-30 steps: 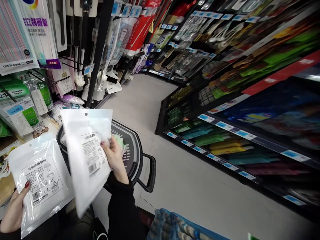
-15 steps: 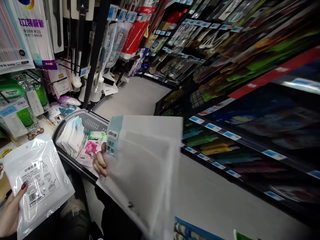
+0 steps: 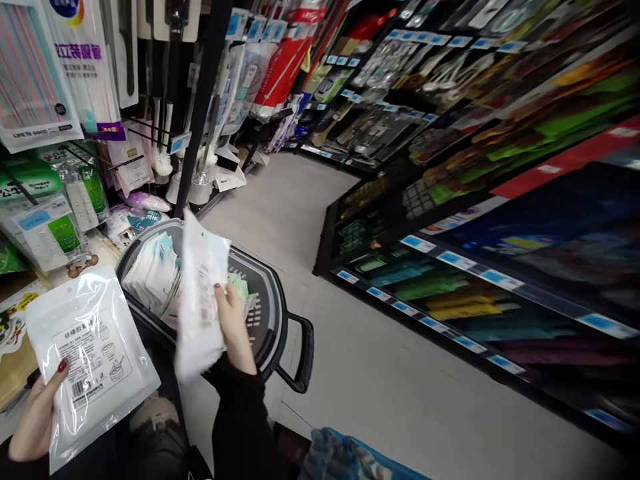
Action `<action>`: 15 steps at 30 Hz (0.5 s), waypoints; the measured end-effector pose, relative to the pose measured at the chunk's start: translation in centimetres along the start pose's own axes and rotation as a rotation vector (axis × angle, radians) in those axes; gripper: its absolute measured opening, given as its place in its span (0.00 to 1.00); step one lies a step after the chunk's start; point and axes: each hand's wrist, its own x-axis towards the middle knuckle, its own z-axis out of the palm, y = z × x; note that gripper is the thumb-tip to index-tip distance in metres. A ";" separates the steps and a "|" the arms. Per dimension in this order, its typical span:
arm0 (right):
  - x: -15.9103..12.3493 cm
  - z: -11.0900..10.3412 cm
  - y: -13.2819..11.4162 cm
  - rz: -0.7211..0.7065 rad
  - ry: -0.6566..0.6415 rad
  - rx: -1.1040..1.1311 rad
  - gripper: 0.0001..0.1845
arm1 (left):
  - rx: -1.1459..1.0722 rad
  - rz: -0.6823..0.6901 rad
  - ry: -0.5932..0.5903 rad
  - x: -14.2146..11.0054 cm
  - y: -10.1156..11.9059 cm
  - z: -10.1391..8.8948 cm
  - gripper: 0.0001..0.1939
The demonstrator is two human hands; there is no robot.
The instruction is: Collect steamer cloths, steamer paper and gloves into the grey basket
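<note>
Meanwhile, in a shop aisle, a person's left hand [image 3: 43, 407] grips a white silicone steamer-cloth packet [image 3: 93, 363] by its lower left edge, thumb pressed on the front and the other fingers mostly hidden behind, a hold that appears to keep the printed label, barcode and steamer drawings facing the wearer. The right hand [image 3: 234, 320] pinches a second white packet [image 3: 200, 300] at its side, thumb on the near face; how the remaining fingers close is hard to tell, and its print is too blurred to read. Tilted upright, that packet shows over the grey shopping basket [image 3: 263, 337], though whether the two touch cannot be told. Inside the basket, a row of white packets [image 3: 153, 273] leans together at the left end, probably set on edge to save room, while a green-printed packet [image 3: 240, 287] shows beyond the right hand. The basket's black handle [image 3: 303, 353] lies folded outward, seemingly to leave the mouth open. Alongside, drinking-straw packs [image 3: 37, 80] and packaged power strips [image 3: 65, 230] hang in the display, likely so their fronts face shoppers
</note>
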 end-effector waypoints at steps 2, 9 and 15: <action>1.3 -0.8 -0.3 0.042 0.171 -0.302 0.17 | -0.010 0.012 0.012 0.0 -0.1 -0.3 0.30; 7.8 8.2 0.3 0.126 0.156 -0.699 0.17 | -0.052 0.025 0.004 0.3 -0.8 -0.5 0.30; 10.3 14.5 1.9 0.146 -0.067 -0.625 0.14 | -0.088 0.046 0.035 0.3 -0.8 -0.9 0.31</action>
